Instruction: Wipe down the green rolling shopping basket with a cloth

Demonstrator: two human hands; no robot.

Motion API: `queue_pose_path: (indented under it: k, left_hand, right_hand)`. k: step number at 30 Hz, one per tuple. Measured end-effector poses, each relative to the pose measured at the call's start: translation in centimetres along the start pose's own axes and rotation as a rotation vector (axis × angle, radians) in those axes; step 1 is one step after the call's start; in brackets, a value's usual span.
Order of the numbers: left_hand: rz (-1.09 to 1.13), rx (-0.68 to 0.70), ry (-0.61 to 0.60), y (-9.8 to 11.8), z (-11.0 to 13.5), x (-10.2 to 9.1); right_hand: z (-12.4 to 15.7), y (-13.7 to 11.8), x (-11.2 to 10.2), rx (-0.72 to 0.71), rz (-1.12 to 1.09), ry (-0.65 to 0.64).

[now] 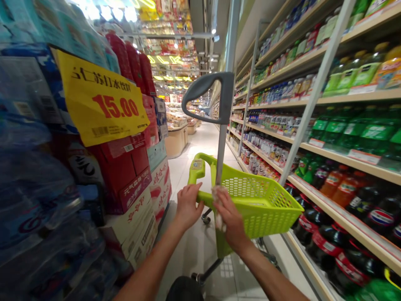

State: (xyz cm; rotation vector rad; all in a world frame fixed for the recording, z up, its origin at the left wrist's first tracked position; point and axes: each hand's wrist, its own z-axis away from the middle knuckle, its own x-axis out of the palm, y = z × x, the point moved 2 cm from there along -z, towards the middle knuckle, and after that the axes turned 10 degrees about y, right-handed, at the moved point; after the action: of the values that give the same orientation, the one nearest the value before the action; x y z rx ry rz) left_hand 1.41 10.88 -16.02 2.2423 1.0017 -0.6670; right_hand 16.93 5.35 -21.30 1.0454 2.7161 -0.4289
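Observation:
A lime-green shopping cart [266, 209] with a perforated basket stands in the aisle before me, turned partly sideways. My left hand [189, 205] is closed around its green handle bar. My right hand [230, 215] presses a crumpled whitish cloth [220, 209] against the near end of the cart, at the foot of a grey pole [221, 154]. The fingers lie bent over the cloth and hide part of it. Higher on the pole is a grey loop-shaped grip [203, 79], which neither hand touches.
Stacked drink cartons [134, 217] and wrapped bottles [37, 209] line the left, with a yellow price sign [103, 100]. Shelves [344, 152] of bottled drinks run along the right. Pale floor [203, 138] leads past a wooden display counter [177, 140].

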Motion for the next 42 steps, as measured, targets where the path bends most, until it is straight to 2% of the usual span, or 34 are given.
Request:
queue_pose_path:
  k: [2,5,10,17,20,23,26,29,31,33,36,38,42]
  left_hand:
    - [0.021,0.046,-0.094,-0.8,-1.1,0.0]
    - [0.018,0.104,-0.192,-1.6,-2.2,-0.1]
    - [-0.016,0.053,-0.117,-1.1,-1.6,-0.4]
    - [-0.065,-0.002,-0.057,1.8,-0.4,0.1]
    - [-0.113,-0.037,-0.042,3.5,-0.2,0.8]
    - [-0.134,-0.022,-0.032,5.2,0.3,1.6]
    - [-0.102,0.069,-0.055,6.7,0.7,2.2]
    - [-0.01,0.189,-0.152,7.4,0.4,2.1]
    - [0.104,0.284,-0.237,7.2,-0.2,1.6]
    - [0.175,0.287,-0.242,6.2,-1.2,1.1]
    - [0.071,0.085,-0.14,4.1,-2.5,1.0]
    - [-0.01,0.024,-0.124,3.5,-2.7,1.5]
    - [-0.055,0.059,-0.114,4.2,-1.9,2.3]
  right_hand:
    - [-1.8,0.8,0.3,-0.001,-0.003,0.043]
    - [-1.8,2.7,1.1,-0.035,0.009,0.07]
    - [0.3,5.2,1.9,0.111,0.061,0.115]
    - [0.0,6.8,1.2,0.121,0.075,0.161]
    - [0.2,6.3,0.3,0.188,0.092,0.179]
    - [0.7,4.5,-0.7,0.265,0.085,0.207]
    - [1.3,2.8,-1.7,0.294,0.092,0.249]
    - [1.1,2.3,-2.9,0.273,0.062,0.258]
    - [0.5,2.6,-3.9,0.281,0.018,0.247]
    - [-0.4,3.2,-4.7,0.319,-0.033,0.223]
    - [-1.7,3.5,-5.5,0.359,-0.08,0.2]
    - [-2.4,3.0,-5.3,0.345,-0.063,0.199]
    - [-3.5,0.7,-3.6,0.212,0.037,0.142]
